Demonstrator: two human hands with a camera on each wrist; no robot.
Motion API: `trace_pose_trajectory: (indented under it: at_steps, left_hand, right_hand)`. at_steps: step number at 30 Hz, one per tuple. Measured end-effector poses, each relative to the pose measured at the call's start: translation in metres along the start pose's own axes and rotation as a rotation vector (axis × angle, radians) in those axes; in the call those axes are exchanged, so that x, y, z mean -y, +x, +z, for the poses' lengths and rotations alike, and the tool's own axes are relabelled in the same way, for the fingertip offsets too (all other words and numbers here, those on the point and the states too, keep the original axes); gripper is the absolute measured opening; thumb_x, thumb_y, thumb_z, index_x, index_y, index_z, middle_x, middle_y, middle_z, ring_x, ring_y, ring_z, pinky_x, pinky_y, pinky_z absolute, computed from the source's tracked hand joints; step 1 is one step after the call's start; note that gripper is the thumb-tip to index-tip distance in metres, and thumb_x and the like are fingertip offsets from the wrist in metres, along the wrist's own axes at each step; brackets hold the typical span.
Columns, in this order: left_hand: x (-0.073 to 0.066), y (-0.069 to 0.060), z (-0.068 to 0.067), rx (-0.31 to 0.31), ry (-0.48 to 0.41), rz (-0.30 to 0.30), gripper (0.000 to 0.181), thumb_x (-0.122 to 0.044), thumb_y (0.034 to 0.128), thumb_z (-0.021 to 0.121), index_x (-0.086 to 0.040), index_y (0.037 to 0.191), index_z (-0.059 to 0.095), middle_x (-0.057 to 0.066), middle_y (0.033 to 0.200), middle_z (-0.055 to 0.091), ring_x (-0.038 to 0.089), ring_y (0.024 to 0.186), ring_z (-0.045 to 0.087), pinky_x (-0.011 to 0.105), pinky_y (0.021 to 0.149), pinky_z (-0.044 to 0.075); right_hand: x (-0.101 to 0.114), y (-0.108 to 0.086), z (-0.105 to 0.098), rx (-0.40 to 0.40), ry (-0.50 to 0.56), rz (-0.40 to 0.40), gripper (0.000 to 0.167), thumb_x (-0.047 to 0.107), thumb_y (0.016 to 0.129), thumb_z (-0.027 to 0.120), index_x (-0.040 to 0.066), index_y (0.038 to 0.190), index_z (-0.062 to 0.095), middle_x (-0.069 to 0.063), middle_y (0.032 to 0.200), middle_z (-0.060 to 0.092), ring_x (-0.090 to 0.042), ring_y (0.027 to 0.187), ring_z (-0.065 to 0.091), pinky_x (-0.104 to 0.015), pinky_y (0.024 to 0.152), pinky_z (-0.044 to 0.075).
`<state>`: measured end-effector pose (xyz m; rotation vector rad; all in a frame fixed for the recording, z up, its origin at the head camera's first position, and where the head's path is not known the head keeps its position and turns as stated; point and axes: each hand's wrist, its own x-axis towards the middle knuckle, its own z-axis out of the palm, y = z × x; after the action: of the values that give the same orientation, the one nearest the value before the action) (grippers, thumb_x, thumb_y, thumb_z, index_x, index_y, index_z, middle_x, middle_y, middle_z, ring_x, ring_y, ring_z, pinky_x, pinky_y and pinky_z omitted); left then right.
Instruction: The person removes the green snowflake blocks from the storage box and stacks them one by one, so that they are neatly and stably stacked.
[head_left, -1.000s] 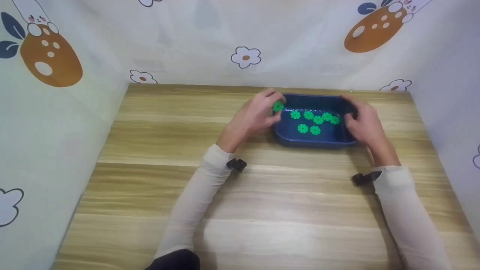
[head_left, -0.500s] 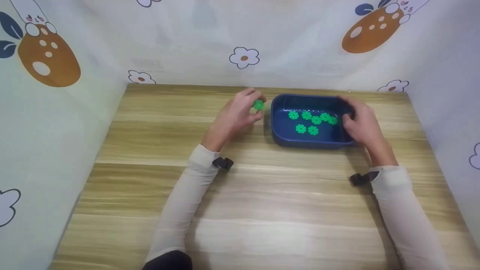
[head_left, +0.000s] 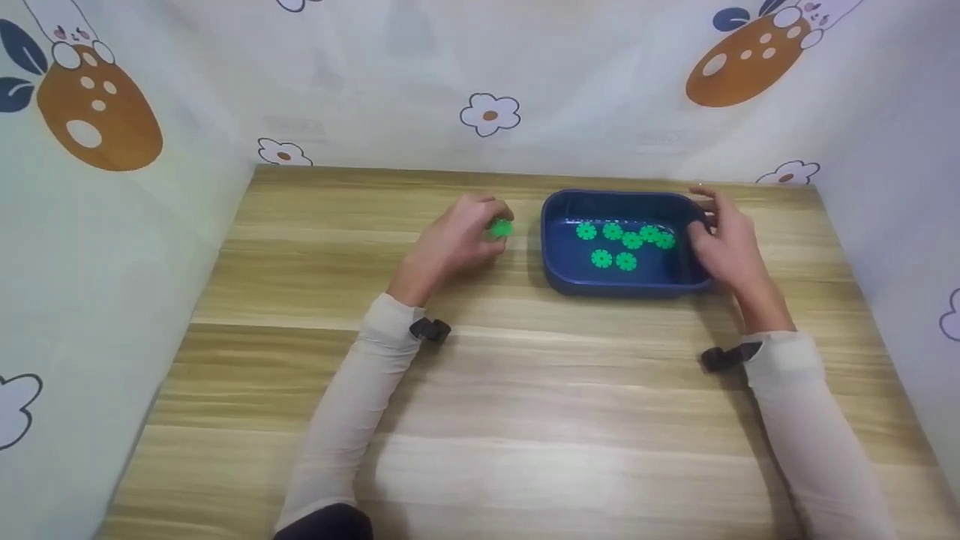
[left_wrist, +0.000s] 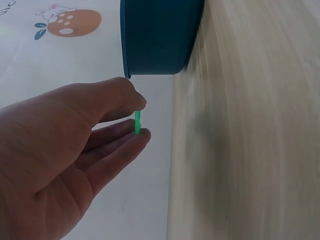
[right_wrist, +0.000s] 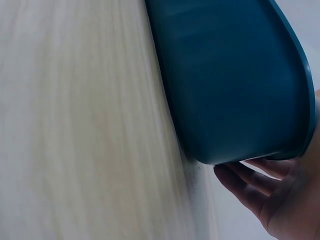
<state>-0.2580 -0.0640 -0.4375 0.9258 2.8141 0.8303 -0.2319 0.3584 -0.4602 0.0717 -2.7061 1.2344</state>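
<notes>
My left hand (head_left: 455, 236) pinches a green plastic snowflake disc (head_left: 500, 228) just left of the bin. In the left wrist view the disc (left_wrist: 137, 122) appears edge-on between thumb and fingertips, apart from the wooden surface. The blue plastic bin (head_left: 628, 288) stands at the back right of the table. Several more green snowflake discs (head_left: 601, 259) lie flat on its floor, two of them overlapping. At the bin's right end my right hand (head_left: 731, 247) grips the rim, thumb inside. In the right wrist view, fingers (right_wrist: 245, 190) touch the outer wall of the bin (right_wrist: 230, 85).
Wood-grain tabletop (head_left: 525, 420) stretches in front of the bin and to both sides. A pale cloth wall (head_left: 375, 97) with flower and orange-fruit prints closes off the back and sides. Each wrist carries a small black camera (head_left: 430, 330).
My left hand has moved left from the bin's left rim, then lower, with the disc between its fingers. The right hand stays at the bin, its fingers slightly shifted.
</notes>
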Motion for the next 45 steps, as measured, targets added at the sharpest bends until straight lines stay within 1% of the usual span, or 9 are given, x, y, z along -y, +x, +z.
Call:
trace_pose_trajectory:
  at_steps: [3, 10, 18, 24, 27, 31, 34, 39, 45]
  left_hand:
    - [0.005, -0.004, -0.001, -0.003, -0.013, -0.001, 0.031, -0.007, 0.0925, 0.072, -0.004, 0.123, 0.075, 0.013, 0.121, 0.07, 0.028, 0.109, 0.065, 0.04, 0.096, 0.059]
    - [0.016, -0.012, -0.001, 0.006, 0.016, 0.014, 0.029, -0.009, 0.0928, 0.074, -0.002, 0.121, 0.075, 0.015, 0.119, 0.072, 0.03, 0.11, 0.066, 0.043, 0.098, 0.059]
    - [0.03, -0.019, 0.001, 0.041, 0.016, -0.013, 0.027, -0.014, 0.0956, 0.079, -0.002, 0.12, 0.076, 0.015, 0.116, 0.075, 0.031, 0.11, 0.068, 0.044, 0.102, 0.058]
    - [0.036, -0.019, 0.003, 0.063, 0.021, -0.03, 0.026, -0.012, 0.0954, 0.078, -0.001, 0.119, 0.076, 0.016, 0.116, 0.076, 0.03, 0.108, 0.069, 0.043, 0.099, 0.06]
    - [0.037, -0.02, 0.002, 0.066, 0.02, -0.042, 0.026, -0.011, 0.095, 0.078, 0.0, 0.119, 0.076, 0.016, 0.116, 0.076, 0.031, 0.108, 0.069, 0.044, 0.099, 0.06]
    - [0.037, -0.021, 0.002, 0.067, 0.014, -0.041, 0.026, -0.011, 0.0954, 0.078, 0.0, 0.118, 0.075, 0.016, 0.115, 0.075, 0.031, 0.106, 0.069, 0.044, 0.098, 0.059]
    - [0.036, -0.021, 0.001, 0.071, 0.011, -0.042, 0.026, -0.01, 0.0949, 0.078, 0.0, 0.119, 0.075, 0.017, 0.115, 0.075, 0.031, 0.106, 0.068, 0.044, 0.098, 0.059]
    - [0.036, -0.022, 0.002, 0.07, 0.02, -0.047, 0.027, -0.011, 0.0944, 0.079, -0.002, 0.12, 0.076, 0.015, 0.117, 0.075, 0.03, 0.107, 0.069, 0.044, 0.098, 0.059]
    - [0.035, -0.021, 0.003, 0.065, 0.021, -0.06, 0.028, -0.017, 0.0986, 0.077, -0.006, 0.124, 0.075, 0.012, 0.118, 0.075, 0.027, 0.107, 0.07, 0.042, 0.097, 0.059]
  right_hand:
    - [0.001, 0.0, 0.001, -0.025, 0.04, 0.034, 0.049, 0.003, 0.101, 0.052, 0.006, 0.15, 0.058, -0.023, 0.144, 0.068, -0.037, 0.129, 0.068, -0.029, 0.105, 0.052]
    - [0.002, -0.001, 0.002, -0.051, 0.053, 0.075, 0.043, 0.007, 0.105, 0.05, 0.005, 0.146, 0.063, -0.021, 0.142, 0.069, -0.037, 0.125, 0.069, -0.032, 0.106, 0.054]
    - [0.006, -0.003, 0.005, -0.046, 0.055, 0.123, 0.042, 0.014, 0.108, 0.048, 0.008, 0.148, 0.061, -0.018, 0.147, 0.067, -0.035, 0.128, 0.067, -0.05, 0.115, 0.053]
    - [0.007, -0.004, 0.007, -0.045, 0.048, 0.127, 0.043, 0.016, 0.108, 0.049, 0.009, 0.148, 0.062, -0.019, 0.147, 0.067, -0.035, 0.128, 0.068, -0.053, 0.115, 0.053]
    - [0.007, -0.004, 0.008, -0.053, 0.039, 0.128, 0.043, 0.017, 0.108, 0.049, 0.01, 0.148, 0.062, -0.018, 0.146, 0.068, -0.034, 0.127, 0.068, -0.047, 0.113, 0.055]
    - [0.007, -0.004, 0.011, -0.073, 0.033, 0.128, 0.042, 0.016, 0.107, 0.05, 0.01, 0.146, 0.064, -0.018, 0.141, 0.071, -0.032, 0.121, 0.07, -0.028, 0.1, 0.056]
    - [0.008, -0.004, 0.011, -0.081, 0.037, 0.128, 0.042, 0.014, 0.106, 0.051, 0.01, 0.145, 0.065, -0.019, 0.139, 0.072, -0.031, 0.117, 0.071, -0.019, 0.091, 0.052]
    - [0.009, -0.004, 0.011, -0.078, 0.033, 0.133, 0.042, 0.014, 0.106, 0.051, 0.01, 0.146, 0.065, -0.018, 0.139, 0.072, -0.03, 0.119, 0.071, -0.02, 0.093, 0.052]
    - [0.008, -0.005, 0.011, -0.079, 0.039, 0.125, 0.042, 0.012, 0.105, 0.051, 0.01, 0.145, 0.065, -0.018, 0.139, 0.072, -0.031, 0.119, 0.071, -0.017, 0.09, 0.05]
